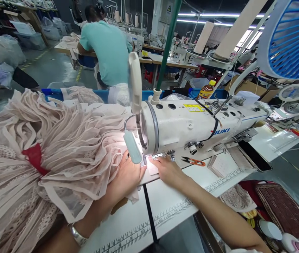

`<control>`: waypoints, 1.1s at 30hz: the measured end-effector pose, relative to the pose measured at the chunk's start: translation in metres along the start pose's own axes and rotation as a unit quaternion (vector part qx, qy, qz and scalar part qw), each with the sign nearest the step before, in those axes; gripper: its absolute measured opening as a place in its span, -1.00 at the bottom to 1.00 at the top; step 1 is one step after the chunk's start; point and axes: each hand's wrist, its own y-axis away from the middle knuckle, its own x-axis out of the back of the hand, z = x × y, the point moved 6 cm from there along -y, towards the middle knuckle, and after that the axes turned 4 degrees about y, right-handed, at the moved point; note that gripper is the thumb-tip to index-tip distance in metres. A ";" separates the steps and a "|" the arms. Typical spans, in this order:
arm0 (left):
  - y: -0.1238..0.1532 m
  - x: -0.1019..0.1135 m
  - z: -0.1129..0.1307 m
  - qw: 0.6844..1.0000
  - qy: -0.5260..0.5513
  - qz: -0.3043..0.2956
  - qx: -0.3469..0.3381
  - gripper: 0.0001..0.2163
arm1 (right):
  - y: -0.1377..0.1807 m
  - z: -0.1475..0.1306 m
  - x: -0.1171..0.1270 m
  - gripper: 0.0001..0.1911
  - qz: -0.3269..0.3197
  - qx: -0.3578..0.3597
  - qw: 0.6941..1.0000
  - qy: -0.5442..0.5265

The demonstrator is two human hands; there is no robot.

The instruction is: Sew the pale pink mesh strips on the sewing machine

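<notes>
The left hand (pixel 129 175) lies low beside the needle area, thumb stretched toward the right hand (pixel 169 172), whose fingertips reach in under the head of the sewing machine (pixel 186 123); whether either is pinching cloth or only pressing it, I cannot tell. Between them, in the glare of the lamp (pixel 133 146), a pale pink piece (pixel 153 170) sits near the needle area, so a seam looks to be partway done, with this piece not yet free. To the left, over the table (pixel 165 196) and part of the left forearm (pixel 96 209), spreads a bundle of sheer fabric (pixel 86 130) gathered by a red tie (pixel 35 156); how many parts are finished and how many remain does not show. Orange-handled snips (pixel 193 161) lie to the right, apart from the hands. The lamp and machine head hide the needle, stitches and some fingertips, and the bundle's near edge is cut off
</notes>
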 end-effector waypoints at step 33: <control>-0.003 0.009 0.003 1.000 0.009 0.023 0.017 -0.92 | -0.001 -0.002 0.001 -0.55 0.055 -0.002 0.998 0.018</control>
